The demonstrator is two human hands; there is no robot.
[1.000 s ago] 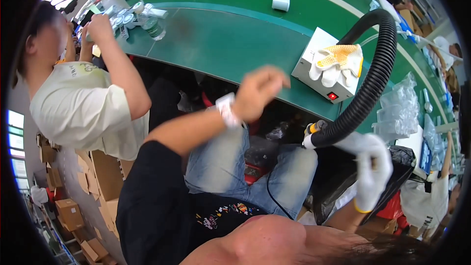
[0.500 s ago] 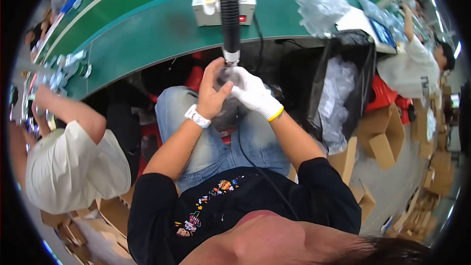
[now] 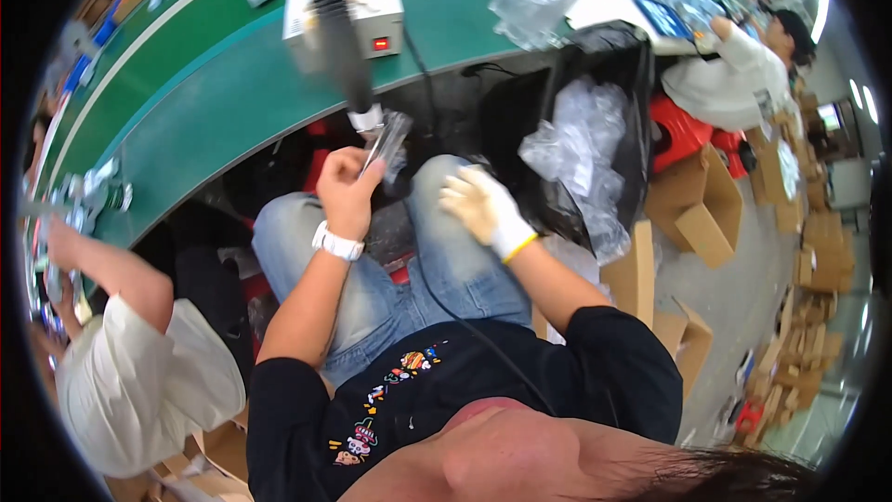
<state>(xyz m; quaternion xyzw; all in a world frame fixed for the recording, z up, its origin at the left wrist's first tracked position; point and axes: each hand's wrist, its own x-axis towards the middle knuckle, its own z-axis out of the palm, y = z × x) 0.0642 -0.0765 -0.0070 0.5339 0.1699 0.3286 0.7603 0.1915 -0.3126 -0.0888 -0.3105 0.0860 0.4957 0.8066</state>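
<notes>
My bare left hand, with a white watch on its wrist, pinches a thin clear plastic piece just below the nozzle of a black corrugated hose. Whether the piece is a bag or a moulded part I cannot make out. It sits close beside the nozzle; touching or not is unclear. My right hand wears a white glove with a yellow cuff edge. Its fingers are apart and slightly bent over my right knee, with nothing in them.
A beige box with a red switch stands on the green bench. A black bag of clear plastic wrap hangs to the right. Cardboard boxes lie beyond it. Co-workers sit at left and far right.
My right hand has let go and drawn back to the right, over my knee. My left hand keeps the clear plastic by the nozzle. The whole view has shifted, moving the bench leftward.
</notes>
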